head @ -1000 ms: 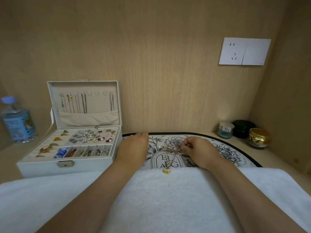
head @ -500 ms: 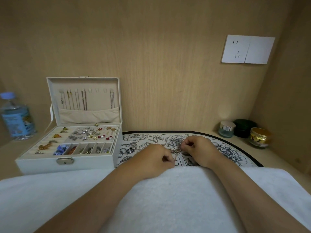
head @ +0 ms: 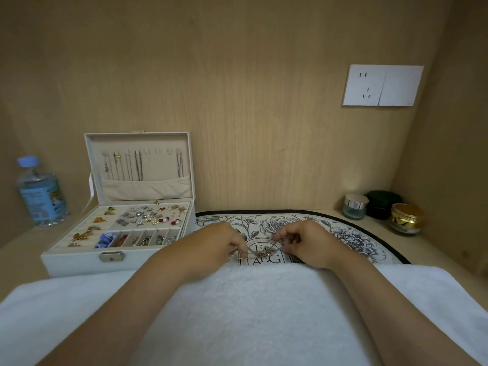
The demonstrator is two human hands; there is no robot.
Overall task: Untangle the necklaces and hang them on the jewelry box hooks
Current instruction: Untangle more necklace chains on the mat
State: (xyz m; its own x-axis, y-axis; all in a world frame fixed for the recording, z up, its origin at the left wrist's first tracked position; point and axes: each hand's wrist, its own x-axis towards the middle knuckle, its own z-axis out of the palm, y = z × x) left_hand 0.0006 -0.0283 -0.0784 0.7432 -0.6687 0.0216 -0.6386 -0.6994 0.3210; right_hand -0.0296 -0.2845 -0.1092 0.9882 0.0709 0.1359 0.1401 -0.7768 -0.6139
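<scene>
— Moved since the earlier frame?
— Leftward the left hand (head: 211, 244) has been drawn; the thin tangled metal-chain necklace (head: 264, 250) is stretched between both hands.
— How is it held?
— It is pinched in the closed grip of the left and of the right hand (head: 309, 243), over the oval flower-printed mat (head: 356, 239). The white rectangular jewelry box (head: 79, 260) is stood open, well apart to the left.

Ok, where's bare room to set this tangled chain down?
The floral mat is bare along its back edge, from the jewelry box to the three jars. The white towel's outer ends are free. Crowded: the jars' corner, inside the box.
</scene>
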